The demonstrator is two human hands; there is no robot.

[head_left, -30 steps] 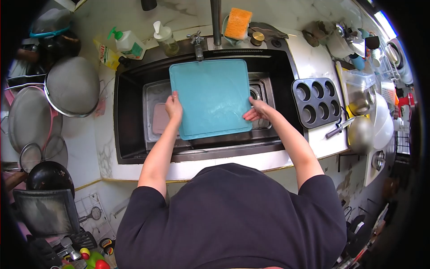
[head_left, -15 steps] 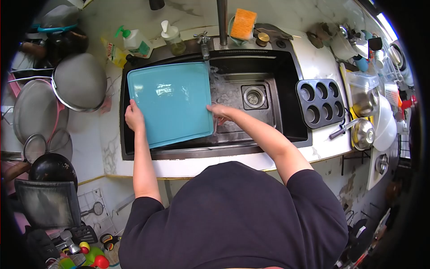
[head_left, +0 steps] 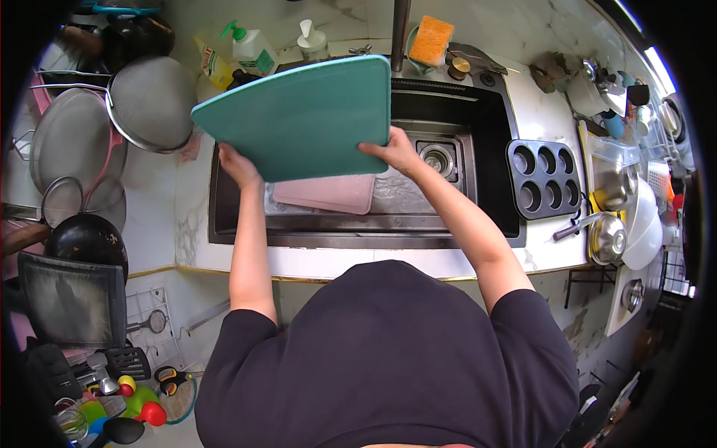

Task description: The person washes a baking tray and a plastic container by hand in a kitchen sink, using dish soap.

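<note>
Both my hands hold a teal cutting board (head_left: 306, 123), tilted up above the sink (head_left: 489, 119). My left hand (head_left: 240, 166) grips its lower left corner. On the right edge, my right hand (head_left: 396, 151) is closed with the thumb over the near face. Beneath the board a pale pink board (head_left: 332, 193) lies in the sink, its far part hidden. Water wets the sink floor around it, and the drain (head_left: 435, 159) shows to the right. The tap's spout is hidden behind the teal board.
A muffin tin (head_left: 544, 179) rests on the right counter beside a small pan (head_left: 606, 237). Behind the sink stand a pump bottle (head_left: 254, 52), a soap dispenser (head_left: 312, 41) and an orange sponge (head_left: 432, 41). Strainers (head_left: 151, 103) hang at the left.
My hands have raised the teal board and tilted its far edge up, away from the sink. The pink board beneath it has come into sight. My right hand has shifted upward and right.
</note>
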